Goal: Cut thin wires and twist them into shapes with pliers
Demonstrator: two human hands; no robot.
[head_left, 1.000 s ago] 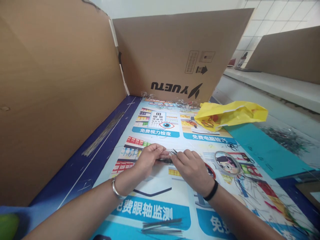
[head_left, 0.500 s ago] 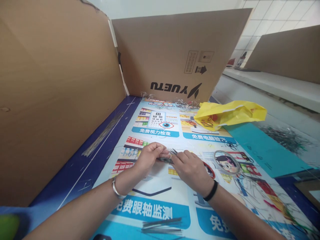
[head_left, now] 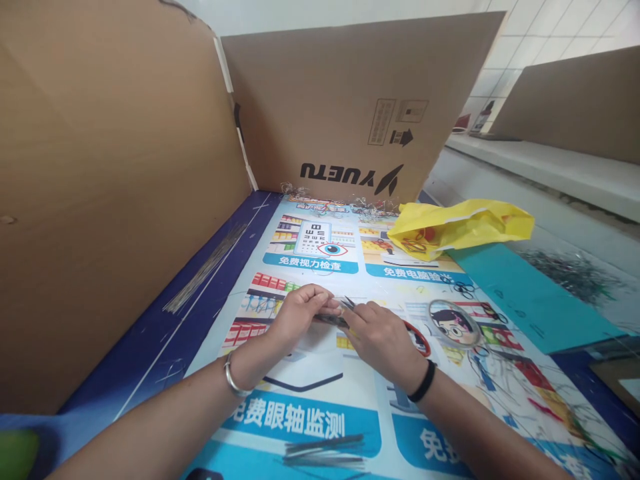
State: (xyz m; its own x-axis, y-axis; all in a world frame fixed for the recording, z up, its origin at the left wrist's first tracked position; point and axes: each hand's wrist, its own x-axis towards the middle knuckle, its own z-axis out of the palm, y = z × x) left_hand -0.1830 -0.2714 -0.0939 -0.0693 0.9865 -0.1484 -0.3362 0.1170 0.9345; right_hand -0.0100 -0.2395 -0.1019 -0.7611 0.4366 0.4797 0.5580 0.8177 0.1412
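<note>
My left hand [head_left: 305, 310] is closed in a pinch over the middle of the printed sheet [head_left: 320, 283]. Under its fingers a bundle of thin dark-grey wires [head_left: 330, 320] sticks out towards the right. My right hand [head_left: 377, 333] is closed on a small two-pointed metal tool [head_left: 349, 303], whose tips point at the left fingertips. Whether these are scissors or tweezers I cannot tell, as the palm hides the rest. The two hands almost meet. Another bundle of short grey wires [head_left: 325, 453] lies nearer to me on the sheet.
Tall cardboard panels [head_left: 125, 167] stand at the left and back. Long thin wires [head_left: 205, 270] lie on the blue strip at left. A yellow bag [head_left: 465, 230] rests on a turquoise board [head_left: 535, 300] at right, near a tangle of wire [head_left: 570, 277]. Loose wire bits are scattered about.
Both hands stay nearly where they were. The right hand has turned slightly, and the tool's two tips show a little farther apart.
</note>
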